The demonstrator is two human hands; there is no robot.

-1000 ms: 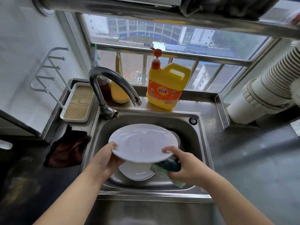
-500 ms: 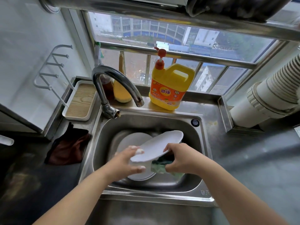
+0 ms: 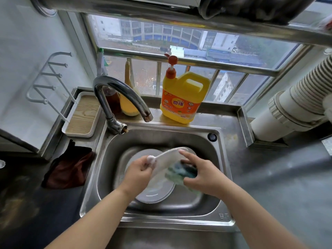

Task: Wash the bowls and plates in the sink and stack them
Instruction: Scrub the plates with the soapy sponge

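My left hand (image 3: 139, 170) grips the near-left rim of a white plate (image 3: 168, 156), tilted steeply over the steel sink (image 3: 107, 159); foam sits on my fingertips. My right hand (image 3: 203, 175) holds a blue-green sponge (image 3: 180, 172) against the plate's face, index finger stretched up to the rim. Below them, more white plates (image 3: 158, 192) lie stacked on the sink floor, partly hidden by my hands.
The curved faucet (image 3: 118, 97) arches over the sink's back left. A yellow detergent jug (image 3: 183, 97) stands on the ledge behind. A wood-lined tray (image 3: 82, 117) and dark brown cloth (image 3: 70, 168) lie left of the sink. A white ribbed duct (image 3: 296, 105) is at the right.
The plate went from lying flat and held high to steeply tilted, lower in the sink. My right hand brought the sponge from under the plate onto its face.
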